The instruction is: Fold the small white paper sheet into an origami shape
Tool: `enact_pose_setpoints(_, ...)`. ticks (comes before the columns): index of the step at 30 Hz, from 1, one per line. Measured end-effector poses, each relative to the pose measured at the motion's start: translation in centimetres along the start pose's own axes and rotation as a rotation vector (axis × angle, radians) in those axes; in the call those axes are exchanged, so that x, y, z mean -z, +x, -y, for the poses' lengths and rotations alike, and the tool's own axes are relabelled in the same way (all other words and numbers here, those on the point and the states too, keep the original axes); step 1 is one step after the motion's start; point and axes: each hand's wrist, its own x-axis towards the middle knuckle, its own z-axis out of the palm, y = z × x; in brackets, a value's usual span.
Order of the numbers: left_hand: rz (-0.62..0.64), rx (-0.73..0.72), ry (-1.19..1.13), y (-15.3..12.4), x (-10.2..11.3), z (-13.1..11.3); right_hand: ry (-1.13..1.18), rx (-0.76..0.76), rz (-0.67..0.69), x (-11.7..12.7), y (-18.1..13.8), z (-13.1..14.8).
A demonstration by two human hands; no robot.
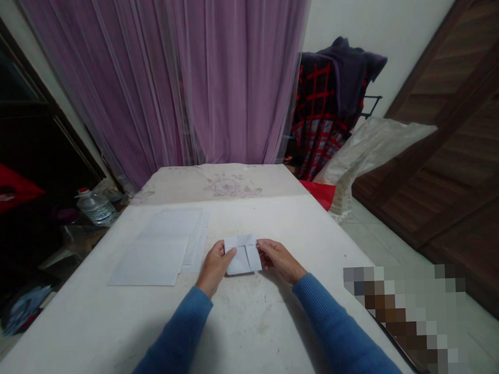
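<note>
A small folded piece of white paper (237,259) is held just above the table, roughly square, with fold lines and overlapping flaps on its upper face. My left hand (214,264) grips its left edge, thumb on top and fingers underneath. At the opposite edge, my right hand (280,259) pinches the paper near its upper right corner, with some fingers hidden behind it. Left of my hands, a stack of white paper sheets (153,250) lies flat on the table, its sheets slightly fanned toward the right.
The long table (254,328) has a white cover with a floral print at its far end. Beyond it hang purple curtains (237,78). A water bottle (96,207) stands off the left side. At right are a plastic bag (379,144) and draped checked cloth (322,108).
</note>
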Motion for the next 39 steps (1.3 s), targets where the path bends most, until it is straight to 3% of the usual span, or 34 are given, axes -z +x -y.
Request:
enact_pose_setpoints(4,-0.006,-0.003,0.028,0.1,0.0,0.3,-0.024,0.002,0.013,-0.1,0.0,-0.3)
enact_pose_setpoints(10,0.017,0.007,0.067,0.4,0.1,0.7,-0.06,0.061,-0.226,0.2,0.2,-1.4)
enact_pose_setpoints(13,0.018,-0.127,0.251,0.3,0.2,0.1,-0.086,0.086,-0.159,0.7,0.3,-1.3)
enact_pose_setpoints(16,-0.035,-0.389,0.608,-0.4,0.3,-0.6,-0.282,0.295,-0.146,1.0,0.4,-0.7)
enact_pose_setpoints(18,0.003,-0.556,0.813,-1.2,0.2,-0.5,-0.531,0.501,-0.188,1.0,0.2,-0.5)
enact_pose_setpoints(21,0.075,-0.596,1.04,-2.6,0.0,0.5,-0.889,0.699,-0.17,1.0,-0.5,-1.3)
enact_pose_setpoints(24,0.146,-0.517,1.153,-3.4,-0.3,1.7,-1.075,0.682,-0.167,1.0,-1.4,-3.4)
enact_pose_setpoints(28,0.166,-0.487,1.113,-2.9,0.4,1.9,-1.104,0.612,-0.245,1.5,-2.2,-5.4)
enact_pose_setpoints(34,0.1,-0.436,1.144,-1.1,2.1,0.6,-1.073,0.495,-0.321,1.9,-2.3,-5.6)
enact_pose_setpoints(39,0.094,-0.423,1.248,-0.6,2.1,0.1,-1.053,0.424,-0.356,1.6,-2.0,-5.2)
